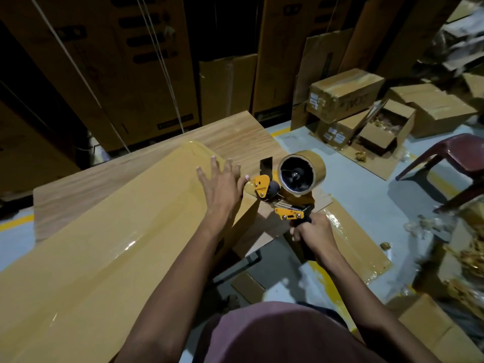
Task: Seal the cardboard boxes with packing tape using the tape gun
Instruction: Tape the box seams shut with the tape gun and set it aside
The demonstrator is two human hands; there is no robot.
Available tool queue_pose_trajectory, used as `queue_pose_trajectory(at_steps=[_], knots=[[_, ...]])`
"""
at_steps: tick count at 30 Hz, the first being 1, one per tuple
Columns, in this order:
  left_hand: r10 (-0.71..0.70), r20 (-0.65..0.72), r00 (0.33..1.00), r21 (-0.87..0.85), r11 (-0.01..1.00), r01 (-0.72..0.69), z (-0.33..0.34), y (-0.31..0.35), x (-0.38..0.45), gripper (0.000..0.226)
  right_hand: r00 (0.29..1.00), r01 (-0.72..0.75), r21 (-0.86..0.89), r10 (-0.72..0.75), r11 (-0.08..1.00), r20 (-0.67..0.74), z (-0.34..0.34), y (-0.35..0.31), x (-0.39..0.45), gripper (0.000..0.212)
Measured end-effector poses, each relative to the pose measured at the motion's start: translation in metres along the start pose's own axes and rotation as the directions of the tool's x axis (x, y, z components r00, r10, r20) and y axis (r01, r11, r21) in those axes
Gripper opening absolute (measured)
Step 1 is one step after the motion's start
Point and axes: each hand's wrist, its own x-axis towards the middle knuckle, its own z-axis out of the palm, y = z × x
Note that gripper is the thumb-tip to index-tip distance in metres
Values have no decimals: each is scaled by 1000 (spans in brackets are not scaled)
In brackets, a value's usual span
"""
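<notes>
A long flat cardboard box lies across a wooden table, its top glossy with brown tape. My left hand lies flat with fingers spread on the box's far right corner. My right hand grips the black handle of the orange tape gun. The gun carries a brown tape roll. Its front roller sits at the box's right edge, just beside my left thumb.
Tall cartons stand along the back wall. Several small boxes, one of them open, sit on the grey floor at right. A dark red plastic chair stands further right. Flattened cardboard and tape scraps lie around my feet.
</notes>
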Motion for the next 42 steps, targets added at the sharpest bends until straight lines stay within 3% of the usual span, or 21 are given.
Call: queue_pose_trajectory(at_steps=[2, 4, 8, 10, 14, 18, 23, 29, 33, 38, 42], knots=[[62, -14, 998, 1, 998, -62, 5, 6, -2, 45, 1000, 3, 15, -3, 1000, 0, 0, 4, 4, 19], [31, 35, 999, -95, 995, -28, 10, 7, 0, 49, 1000, 25, -5, -25, 1000, 7, -2, 7, 10, 21], [-46, 126, 991, -194, 979, 70, 12, 5, -4, 98, 995, 91, -54, -89, 994, 47, -8, 7, 13, 16], [-67, 147, 987, -195, 976, 95, 13, 6, -5, 106, 990, 120, -72, -114, 990, 80, -11, 8, 14, 14], [-110, 185, 977, -204, 968, 147, 3, 16, -12, 75, 984, 165, -125, -155, 978, 85, -23, 14, 18, 10], [-125, 189, 974, -201, 966, 163, -6, 26, -15, 71, 989, 129, -122, -119, 984, 82, -38, 33, 7, 10], [108, 286, 952, -122, 990, -76, -8, 50, -9, 34, 990, 120, -93, -112, 988, 84, -40, 45, 7, 9], [59, 575, 816, -98, 995, -2, -29, 58, 16, 27, 990, 101, 15, -102, 995, 99, -33, 56, 6, 14], [-39, 707, 706, 109, 993, -54, -53, 83, 18, 50, 989, 58, 112, -73, 992, 127, -32, 59, 5, 18], [-61, 812, 581, 172, 975, -139, -70, 102, 23, 38, 985, 4, 207, -39, 978, 166, -30, 62, 1, 24], [-70, 806, 587, 249, 941, -230, -80, 110, 24, 18, 981, -20, 216, -22, 976, 191, -30, 62, 1, 32]])
